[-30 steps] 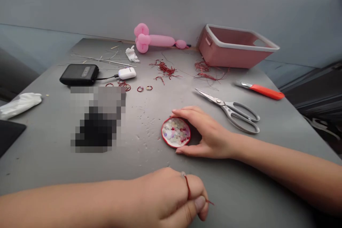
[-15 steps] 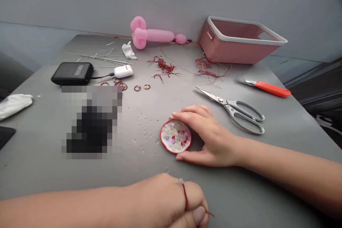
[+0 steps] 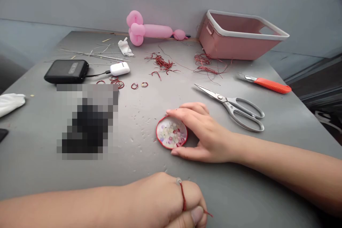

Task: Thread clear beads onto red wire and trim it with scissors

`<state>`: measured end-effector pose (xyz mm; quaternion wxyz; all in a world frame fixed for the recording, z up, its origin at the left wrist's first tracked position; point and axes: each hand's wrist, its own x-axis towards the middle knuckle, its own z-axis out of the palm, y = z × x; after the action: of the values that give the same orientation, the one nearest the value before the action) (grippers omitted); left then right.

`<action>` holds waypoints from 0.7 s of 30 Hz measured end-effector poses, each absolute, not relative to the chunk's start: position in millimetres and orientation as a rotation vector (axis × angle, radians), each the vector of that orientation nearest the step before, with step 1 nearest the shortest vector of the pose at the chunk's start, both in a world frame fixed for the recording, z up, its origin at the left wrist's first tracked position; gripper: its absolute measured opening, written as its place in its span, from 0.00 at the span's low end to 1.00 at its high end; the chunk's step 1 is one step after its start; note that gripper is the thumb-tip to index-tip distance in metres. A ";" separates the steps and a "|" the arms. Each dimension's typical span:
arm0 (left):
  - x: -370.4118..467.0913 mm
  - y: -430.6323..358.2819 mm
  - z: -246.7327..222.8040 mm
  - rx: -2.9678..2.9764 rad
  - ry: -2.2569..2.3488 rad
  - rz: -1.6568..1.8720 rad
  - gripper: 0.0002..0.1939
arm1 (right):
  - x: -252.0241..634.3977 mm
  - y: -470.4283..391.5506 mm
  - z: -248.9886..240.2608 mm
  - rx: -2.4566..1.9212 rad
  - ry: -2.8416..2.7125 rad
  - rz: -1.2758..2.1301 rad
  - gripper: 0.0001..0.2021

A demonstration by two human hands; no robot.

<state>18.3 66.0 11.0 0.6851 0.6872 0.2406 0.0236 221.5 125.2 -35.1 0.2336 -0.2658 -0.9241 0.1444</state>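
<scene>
My right hand (image 3: 205, 133) curls its thumb and fingers around the rim of a small red-edged lid (image 3: 161, 125). Inside the lid lie several round beads (image 3: 173, 135), clear, pale, violet and red. Closer to me, my left hand (image 3: 171, 199) is closed in a pinch on a dark red braided cord (image 3: 183, 196). This cord runs over the side of the index finger, with a clear bead (image 3: 179, 181) at its upper end and a loose tip sticking out past the thumb. The rest of the cord is hidden in the fist.
Scissors (image 3: 229, 105) and an orange-handled utility knife (image 3: 272, 84) lie right of the lid. Behind are red cord pieces (image 3: 163, 63), a pink bin (image 3: 229, 46) and a pink balloon (image 3: 157, 31). Left stand a black power bank (image 3: 66, 71), a white case (image 3: 120, 68) and finished-looking cord rings (image 3: 134, 86).
The beads have shifted in the lid and now gather more toward its lower right. The view has moved slightly. Both hands keep their grips.
</scene>
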 end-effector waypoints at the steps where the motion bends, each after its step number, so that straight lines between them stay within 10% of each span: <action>1: 18.7 66.2 10.9 1.542 0.540 0.054 0.12 | 221.6 125.3 -35.3 -0.756 -2.522 0.401 0.34; 15: 17.6 63.1 3.1 1.554 0.537 0.086 0.11 | 220.7 124.6 -33.9 -0.683 -2.533 0.409 0.38; 21: 19.7 61.9 0.1 1.598 0.504 0.148 0.11 | 223.4 125.4 -25.7 -0.564 -2.362 0.410 0.09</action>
<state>19.7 61.9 0.1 0.6668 0.7079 0.2234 0.0655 223.4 125.4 -25.7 0.3328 -0.2161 -0.9044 0.1570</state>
